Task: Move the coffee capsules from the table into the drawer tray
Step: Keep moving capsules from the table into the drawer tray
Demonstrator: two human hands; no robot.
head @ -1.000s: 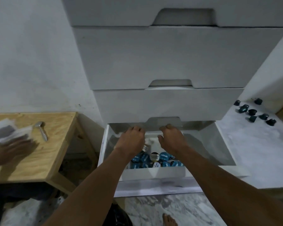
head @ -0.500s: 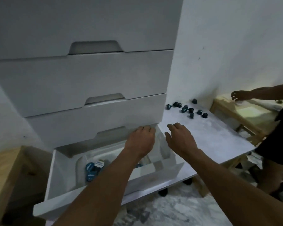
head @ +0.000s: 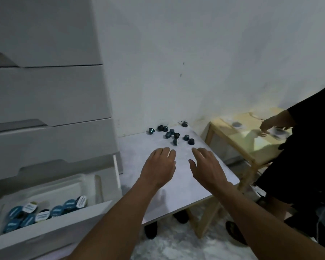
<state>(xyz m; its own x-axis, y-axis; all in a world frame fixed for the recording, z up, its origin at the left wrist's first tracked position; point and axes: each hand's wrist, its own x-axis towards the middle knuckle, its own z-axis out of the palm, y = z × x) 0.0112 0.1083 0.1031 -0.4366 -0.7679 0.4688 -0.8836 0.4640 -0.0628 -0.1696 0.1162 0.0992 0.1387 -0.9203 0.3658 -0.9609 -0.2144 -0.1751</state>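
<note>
Partway done. Stored capsules fill the drawer tray. Roughly ten loose capsules remain on the desk. Left hand and right hand hover near them, fingers spread, holding nothing.

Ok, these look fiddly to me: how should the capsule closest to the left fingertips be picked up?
Pinch the capsule across its tapered body, just below the wider rim, coming from above on the near side. It looks tipped over, and other capsules stand close behind it, none in front.
</note>
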